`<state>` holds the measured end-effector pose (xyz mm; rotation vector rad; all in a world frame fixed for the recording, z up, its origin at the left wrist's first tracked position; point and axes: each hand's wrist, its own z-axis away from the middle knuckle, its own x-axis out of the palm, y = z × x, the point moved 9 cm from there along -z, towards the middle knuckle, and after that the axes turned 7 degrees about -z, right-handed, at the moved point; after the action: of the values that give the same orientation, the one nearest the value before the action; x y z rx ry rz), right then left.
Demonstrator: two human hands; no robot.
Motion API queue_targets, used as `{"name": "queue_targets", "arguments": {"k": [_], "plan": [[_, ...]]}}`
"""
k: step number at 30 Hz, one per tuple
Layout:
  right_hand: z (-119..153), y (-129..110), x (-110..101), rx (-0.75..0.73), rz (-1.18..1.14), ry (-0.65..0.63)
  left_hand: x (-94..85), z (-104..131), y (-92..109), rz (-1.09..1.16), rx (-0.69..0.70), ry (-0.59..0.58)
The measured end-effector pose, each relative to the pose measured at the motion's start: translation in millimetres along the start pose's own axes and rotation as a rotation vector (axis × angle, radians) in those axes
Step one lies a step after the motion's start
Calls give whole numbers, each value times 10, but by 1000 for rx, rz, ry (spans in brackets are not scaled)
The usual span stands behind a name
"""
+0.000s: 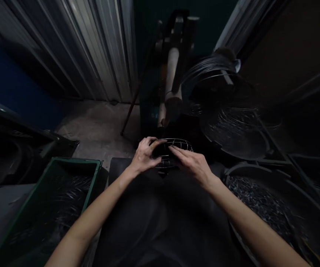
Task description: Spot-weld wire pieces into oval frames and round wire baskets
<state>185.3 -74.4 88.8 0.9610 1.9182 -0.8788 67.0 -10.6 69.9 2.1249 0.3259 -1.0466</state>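
A small round wire frame (180,141) with crossing thin metal wires is held at the middle of the view, just below the machine. My left hand (146,155) is curved round its left side, the thumb low and the fingers along the top. On the other side, my right hand (190,160) rests its extended fingers over the right part of the wire frame, the fingertips pointing to its centre. Dark shadow hides the underside of the frame and part of the right fingers.
A machine with a pale cylinder (172,70) stands ahead. Wire loops (212,66) hang at its right, above a round container (238,148). Small metal pieces fill a large tub (263,204) at right. A green crate (52,161) with metal parts stands left.
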Motion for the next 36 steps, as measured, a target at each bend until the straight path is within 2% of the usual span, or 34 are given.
{"name": "queue_targets", "arguments": {"k": [2, 6, 12, 22, 26, 32, 36], "plan": [[-19, -63, 46, -106, 116, -3, -67, 4, -39, 59, -13, 35], [-82, -168, -14, -263, 177, 51, -162, -9, -127, 163, -24, 104], [-231, -198, -71, -372, 250, 161, -217, -113, -223, 151, -36, 128], [-302, -92, 47, -379, 233, 137, -178, -219, -349, 123, -43, 66], [-344, -30, 54, -366, 222, 144, -157, -289, -395, 147, -38, 60], [-409, 142, 188, -284, 229, 65, -129, -375, -455, 100, -22, 73], [-418, 158, 189, -297, 231, 93, -126, -406, -469, 59, -1, 77]]}}
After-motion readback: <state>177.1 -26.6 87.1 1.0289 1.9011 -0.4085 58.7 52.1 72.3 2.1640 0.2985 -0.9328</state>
